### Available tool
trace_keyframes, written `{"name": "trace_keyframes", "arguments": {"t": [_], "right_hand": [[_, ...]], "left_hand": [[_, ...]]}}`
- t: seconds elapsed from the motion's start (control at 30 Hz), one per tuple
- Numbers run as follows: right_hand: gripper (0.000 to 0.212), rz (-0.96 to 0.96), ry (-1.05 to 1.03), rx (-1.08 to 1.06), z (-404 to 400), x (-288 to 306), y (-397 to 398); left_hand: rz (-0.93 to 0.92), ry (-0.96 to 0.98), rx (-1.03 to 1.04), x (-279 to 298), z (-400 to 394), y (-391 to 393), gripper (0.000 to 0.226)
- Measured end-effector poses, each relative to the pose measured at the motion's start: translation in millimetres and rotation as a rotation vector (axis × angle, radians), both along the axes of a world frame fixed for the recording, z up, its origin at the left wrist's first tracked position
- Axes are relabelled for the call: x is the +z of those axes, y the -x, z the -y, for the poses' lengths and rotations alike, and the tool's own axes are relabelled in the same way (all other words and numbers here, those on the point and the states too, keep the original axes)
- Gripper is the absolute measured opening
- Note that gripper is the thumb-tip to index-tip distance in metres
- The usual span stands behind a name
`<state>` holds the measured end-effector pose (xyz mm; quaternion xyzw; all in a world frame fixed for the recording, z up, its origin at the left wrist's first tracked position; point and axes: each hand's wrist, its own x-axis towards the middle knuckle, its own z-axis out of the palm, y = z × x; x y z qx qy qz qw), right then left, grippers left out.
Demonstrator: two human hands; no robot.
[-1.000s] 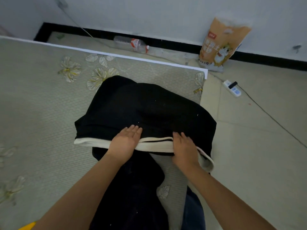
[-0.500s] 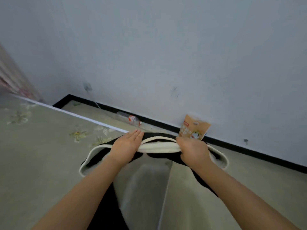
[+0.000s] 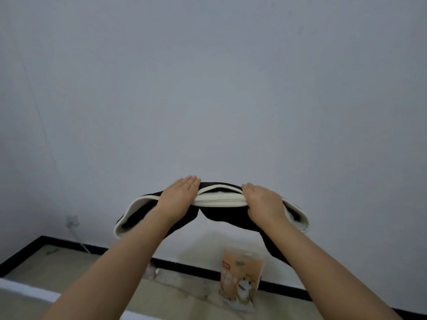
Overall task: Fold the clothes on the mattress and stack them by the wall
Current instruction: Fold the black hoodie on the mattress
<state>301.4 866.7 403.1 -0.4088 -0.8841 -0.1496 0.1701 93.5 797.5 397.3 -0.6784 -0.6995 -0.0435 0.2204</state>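
Above the orange bag [image 3: 241, 281] that leans on the wall's black skirting, you have the black garment [image 3: 215, 213] lifted clear of the mattress [image 3: 20, 303], held out at arm's length in front of the pale wall [image 3: 208, 88]. Left hand [image 3: 179, 197] lies over the cream band of the garment, fingers straight and together on top; whether the thumb grips underneath is hidden. Right hand [image 3: 263, 202] curls over the same band, fingers wrapped forward and down, grasping the fabric. Cream edge bows between the two hands and droops in a loop at each outer end; black cloth hangs below toward the bag. Judged step: carrying or shaking out a folded piece, part-way between folding and stacking. Next move likely calls for lowering it flat and square, both hands level, so the fold does not slip open; the drooping ends look apt to spread. Only a corner of the mattress with its white edge shows, down left of the bag. Bag print: a cartoon animal and a small red label; the writing is too blurred to read. No other legible text.
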Motion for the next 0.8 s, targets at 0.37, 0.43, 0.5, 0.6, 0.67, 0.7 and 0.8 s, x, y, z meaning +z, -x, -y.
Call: {"name": "trace_keyframes", "arguments": {"t": [0.37,0.43,0.5,0.6,0.67,0.7,0.8], "right_hand": [[0.044,-0.051,-0.151,0.199,-237.8,28.2,57.0],[0.047,-0.038,-0.191,0.237,-264.5,30.6,92.8],[0.048,-0.024,-0.176,0.284,-290.5,30.8,134.1],[0.047,-0.035,-0.243,0.374,-326.6,31.8,205.2],[0.048,-0.038,-0.291,0.437,-348.2,35.4,255.6],[0.05,-0.051,-0.322,0.475,-358.5,36.8,280.9],[0.053,-0.091,-0.364,0.554,-377.0,50.1,349.9]], "left_hand": [[-0.02,0.014,0.188,18.2,-210.4,39.0,0.057],[-0.02,0.018,0.238,16.4,-232.0,70.4,0.056],[-0.028,0.032,0.294,15.2,-250.6,104.7,0.056],[-0.044,0.05,0.38,18.3,-274.6,165.2,0.055],[-0.048,0.048,0.45,24.0,-287.6,207.4,0.055],[-0.049,0.051,0.49,27.7,-292.2,226.9,0.055],[-0.052,0.048,0.613,43.2,-298.4,283.7,0.055]]}}
